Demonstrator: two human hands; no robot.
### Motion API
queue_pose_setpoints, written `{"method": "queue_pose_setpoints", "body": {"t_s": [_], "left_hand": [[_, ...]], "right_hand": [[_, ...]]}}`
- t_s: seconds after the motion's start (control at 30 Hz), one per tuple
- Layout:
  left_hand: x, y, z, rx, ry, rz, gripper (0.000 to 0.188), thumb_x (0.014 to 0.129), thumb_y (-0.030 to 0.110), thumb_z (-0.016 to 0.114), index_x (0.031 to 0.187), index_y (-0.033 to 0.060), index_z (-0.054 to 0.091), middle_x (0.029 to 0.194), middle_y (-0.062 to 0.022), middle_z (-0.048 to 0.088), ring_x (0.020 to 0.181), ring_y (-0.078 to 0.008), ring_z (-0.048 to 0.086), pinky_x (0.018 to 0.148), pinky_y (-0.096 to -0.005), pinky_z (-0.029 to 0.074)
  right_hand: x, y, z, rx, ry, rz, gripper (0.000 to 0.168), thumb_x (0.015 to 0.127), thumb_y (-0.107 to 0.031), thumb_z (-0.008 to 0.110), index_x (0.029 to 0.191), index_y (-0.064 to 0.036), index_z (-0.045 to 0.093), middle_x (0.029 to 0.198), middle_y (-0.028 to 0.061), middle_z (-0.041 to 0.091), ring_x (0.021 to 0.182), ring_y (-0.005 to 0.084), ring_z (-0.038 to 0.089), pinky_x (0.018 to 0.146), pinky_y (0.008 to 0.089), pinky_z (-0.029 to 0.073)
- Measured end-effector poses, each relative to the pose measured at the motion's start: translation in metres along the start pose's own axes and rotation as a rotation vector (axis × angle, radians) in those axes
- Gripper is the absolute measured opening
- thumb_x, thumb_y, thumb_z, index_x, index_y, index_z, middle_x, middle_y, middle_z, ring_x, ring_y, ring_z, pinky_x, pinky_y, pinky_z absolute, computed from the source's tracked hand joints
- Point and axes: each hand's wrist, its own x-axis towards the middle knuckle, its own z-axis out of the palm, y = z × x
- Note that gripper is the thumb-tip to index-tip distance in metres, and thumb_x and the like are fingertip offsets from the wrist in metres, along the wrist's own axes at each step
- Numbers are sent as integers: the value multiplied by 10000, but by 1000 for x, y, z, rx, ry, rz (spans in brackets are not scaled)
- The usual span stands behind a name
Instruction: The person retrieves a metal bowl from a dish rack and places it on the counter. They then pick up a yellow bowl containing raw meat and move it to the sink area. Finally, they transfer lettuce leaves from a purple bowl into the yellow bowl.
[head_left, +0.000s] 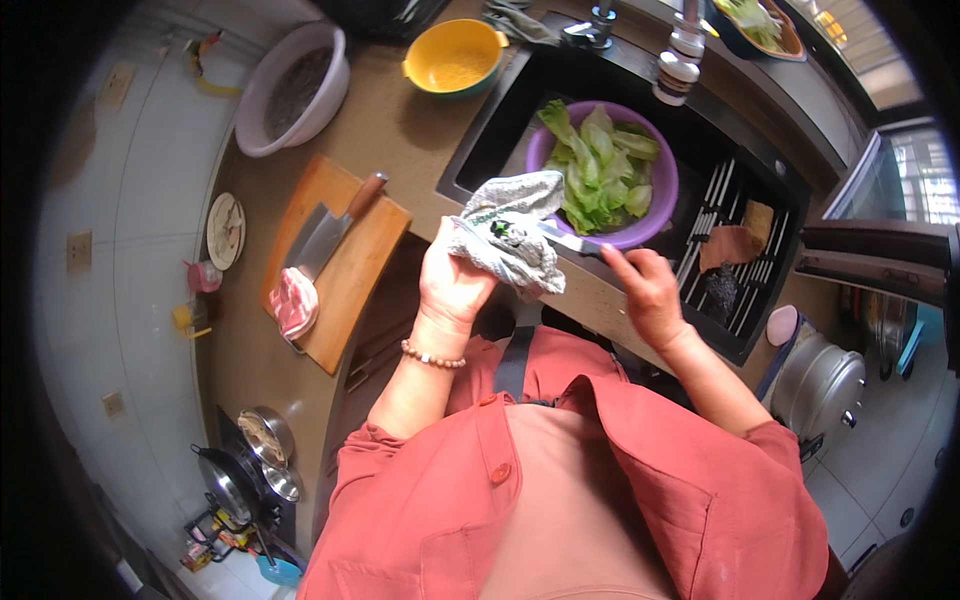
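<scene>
A grey-white cloth (529, 191) with printed marks is bunched in my left hand (454, 277), in front of the sink. My right hand (651, 300) grips the dark handle of a small knife, index finger stretched along it. The knife's blade (561, 238) points left into the cloth, where its tip is hidden. Just beyond both hands, a purple plastic basin (669, 199) of lettuce leaves (600, 165) stands in the black sink (487, 142). To the left, a wooden cutting board (349, 300) bears a cleaver (319, 236) and a piece of raw meat (294, 302).
A yellow bowl (454, 64) and a large pale basin (330, 97) stand on the back counter. A slatted rack (694, 247) with sponges and a scourer spans the sink's right side. A metal pot (817, 382) is at the right; pans (229, 480) stand lower left.
</scene>
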Motion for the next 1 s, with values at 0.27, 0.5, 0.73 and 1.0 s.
{"method": "queue_pose_setpoints", "body": {"t_s": [0.27,0.5,0.73,1.0], "left_hand": [[-47,69,-24,3,-58,39,504,925,382,263,1197,-15,414,1198,-171,476,1105,-313,452,963,-454,330],[-93,158,-34,14,-36,206,476,917,353,334,1202,-18,421,1195,-159,487,1106,-298,459,972,-450,325],[-125,210,-47,-13,78,329,460,897,372,383,1168,9,463,1158,-139,518,1065,-292,492,935,-470,362],[-134,211,-32,-31,252,569,468,874,366,444,1211,42,429,1206,-106,486,1114,-280,450,961,-463,331]], "right_hand": [[56,-71,20,1263,-272,866,273,861,-242,514,1053,-51,547,619,-32,456,533,60,450,485,191,349],[66,-98,75,1217,-598,939,328,831,-347,546,819,-19,550,538,-17,413,485,75,389,463,226,326],[208,-89,84,1187,-106,851,206,849,-219,483,875,-25,547,625,23,463,527,119,446,494,241,371],[457,4,213,1278,-26,1024,191,819,-228,569,735,-69,504,535,4,391,388,101,350,348,236,294]]}}
